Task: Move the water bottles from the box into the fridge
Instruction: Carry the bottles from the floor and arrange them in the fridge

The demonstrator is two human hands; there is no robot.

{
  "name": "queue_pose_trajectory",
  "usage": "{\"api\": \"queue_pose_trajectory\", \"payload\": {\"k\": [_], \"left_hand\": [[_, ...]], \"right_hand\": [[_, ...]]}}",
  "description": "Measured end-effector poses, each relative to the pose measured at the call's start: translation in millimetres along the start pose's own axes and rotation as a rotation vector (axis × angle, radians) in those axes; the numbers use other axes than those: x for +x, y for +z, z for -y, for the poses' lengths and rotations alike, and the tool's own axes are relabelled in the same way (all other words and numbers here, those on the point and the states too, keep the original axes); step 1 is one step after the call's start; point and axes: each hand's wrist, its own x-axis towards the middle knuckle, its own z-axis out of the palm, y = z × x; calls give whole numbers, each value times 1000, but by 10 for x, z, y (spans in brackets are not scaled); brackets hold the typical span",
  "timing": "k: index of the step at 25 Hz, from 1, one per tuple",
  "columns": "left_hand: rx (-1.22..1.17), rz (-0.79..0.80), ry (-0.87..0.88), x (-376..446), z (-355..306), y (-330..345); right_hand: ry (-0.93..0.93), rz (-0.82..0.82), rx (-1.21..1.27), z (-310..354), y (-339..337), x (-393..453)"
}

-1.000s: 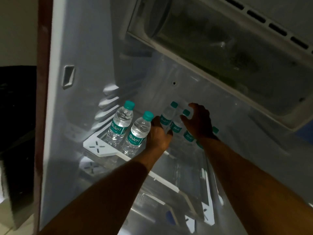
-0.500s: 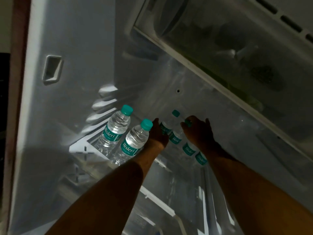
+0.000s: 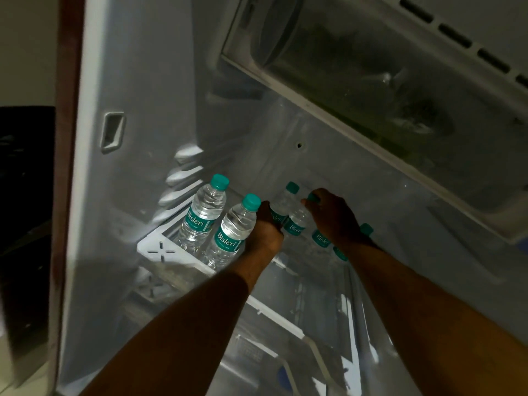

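I note left hand (image 3: 267, 224) and right hand (image 3: 333, 215) each gripping a bottle (image 3: 295, 221) on the fridge shelf (image 3: 160, 250), right of two standing bottles (image 3: 200, 215).

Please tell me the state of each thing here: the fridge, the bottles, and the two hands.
Fridge: open, dark inside.
Shelf: carries the bottles.
Two left bottles: upright, capped, free.
Middle bottles: capped, between the hands.
Left hand: against a middle bottle; fingers hidden.
Right hand: over the bottle tops, fingers on a cap.
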Motion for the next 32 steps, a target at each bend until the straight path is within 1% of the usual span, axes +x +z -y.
{"api": "queue_pose_trajectory", "payload": {"k": [2, 7, 12, 14, 18, 20, 23, 25, 27, 30, 32], "left_hand": [[-6, 1, 39, -85, 14, -32], [-74, -21, 35, -364, -10, -184], [-38, 23, 25, -675, 7, -312], [-19, 33, 22, -782, 28, -343], [3, 70, 24, -994, 16, -398], [8, 83, 32, -1073, 22, -426], [10, 108, 51, -1124, 65, -479], [0, 128, 61, -1141, 66, -517], [-12, 139, 72, -1147, 67, -547], [0, 137, 101, -1142, 106, -561], [24, 135, 131, -1168, 165, -556]], "right_hand": [[21, 7, 17, 57, -41, -89], [116, 66, 32, 264, -149, -321], [212, 153, 90, 396, -287, -611], [187, 140, 126, 391, -336, -765], [74, 58, 124, 384, -401, -1050], [67, 35, 171, 394, -383, -1169], [132, -84, 350, 418, -259, -1365], [244, -173, 607, 453, -118, -1507], [353, -209, 876, 518, 62, -1618], [398, -261, 1023, 543, 290, -1692], [419, -245, 1067, 517, 437, -1744]]}}
